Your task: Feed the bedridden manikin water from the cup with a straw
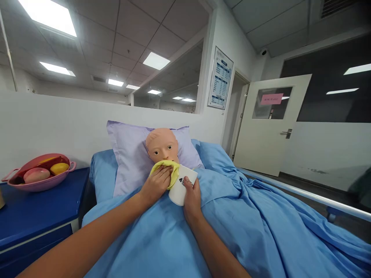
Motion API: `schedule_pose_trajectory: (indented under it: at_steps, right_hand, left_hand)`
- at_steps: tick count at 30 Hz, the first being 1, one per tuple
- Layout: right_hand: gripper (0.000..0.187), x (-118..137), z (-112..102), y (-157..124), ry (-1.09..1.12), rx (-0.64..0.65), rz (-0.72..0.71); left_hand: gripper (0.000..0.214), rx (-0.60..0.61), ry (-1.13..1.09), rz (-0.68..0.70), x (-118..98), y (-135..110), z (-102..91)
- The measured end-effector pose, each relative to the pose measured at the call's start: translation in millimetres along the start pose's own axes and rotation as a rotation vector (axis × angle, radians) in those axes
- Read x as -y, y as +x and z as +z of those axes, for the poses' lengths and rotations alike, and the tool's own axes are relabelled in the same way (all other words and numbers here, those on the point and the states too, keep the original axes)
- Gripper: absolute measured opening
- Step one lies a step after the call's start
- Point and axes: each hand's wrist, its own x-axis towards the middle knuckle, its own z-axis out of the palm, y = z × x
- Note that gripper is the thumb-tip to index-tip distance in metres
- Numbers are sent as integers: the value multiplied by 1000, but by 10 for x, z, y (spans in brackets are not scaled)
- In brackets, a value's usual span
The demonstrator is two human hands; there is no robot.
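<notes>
A bald training manikin [161, 144] lies in bed with its head against a lilac pillow [129, 154]. My left hand [158, 183] presses a yellow cloth [174, 175] over the lower part of the manikin's head, below the nose. Its fingers lie closed on the cloth. In my right hand [192, 197] is a white mug [177, 192] with a dark print, tilted toward the manikin and close beside the cloth. The thumb rests on the mug's side. The mug's inside and the manikin's mouth are hidden.
Blue bedding [246, 216] covers the bed, and a metal rail [313, 197] runs along its right side. On the left, a pink basket [43, 187] of fruit stands on a blue bedside cabinet [58, 208]. A white door [263, 143] stands ajar beyond the bed.
</notes>
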Motion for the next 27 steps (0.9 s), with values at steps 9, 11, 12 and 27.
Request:
schedule_pose_trajectory:
  at_steps: [9,11,12,27]
  right_hand:
    - [40,7,3,19,19,-3,-26]
    - [39,9,1,20,40,-16,-8]
    - [39,9,-1,19,45,-18,0]
    - [41,18,3,-7,30,14,-2]
  left_hand:
    - [23,88,73,133,-266,478,22]
    - [25,62,-16,46,-167,449,47]
    - [26,48,-53,5,-107,404,56]
    - [26,109,-16,50,-378,326,-106]
